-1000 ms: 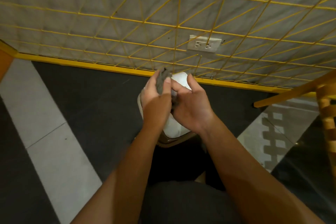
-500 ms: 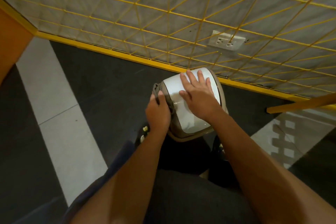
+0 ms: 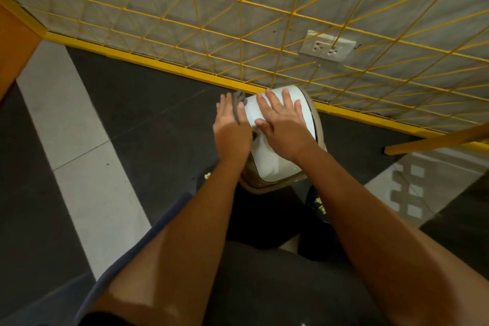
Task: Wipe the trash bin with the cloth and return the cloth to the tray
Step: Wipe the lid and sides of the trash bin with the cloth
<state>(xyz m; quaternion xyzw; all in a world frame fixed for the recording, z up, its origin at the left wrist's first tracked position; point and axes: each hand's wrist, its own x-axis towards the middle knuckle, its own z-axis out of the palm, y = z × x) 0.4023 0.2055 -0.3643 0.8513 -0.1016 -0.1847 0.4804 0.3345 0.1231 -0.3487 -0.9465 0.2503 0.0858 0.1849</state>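
Head view: cloth point(image 3: 239, 100) is pressed to the frame-left flank of the trash bin point(image 3: 270, 164) by the flattened left hand point(image 3: 231, 132); right hand point(image 3: 283, 124) is spread atop.

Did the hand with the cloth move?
Yes. The left hand slid along the left edge of the trash bin toward the yellow baseboard, pressing the cloth.

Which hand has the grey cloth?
The left hand: it presses the grey cloth against the side of the trash bin. The right hand lies flat on top of it, with no cloth.
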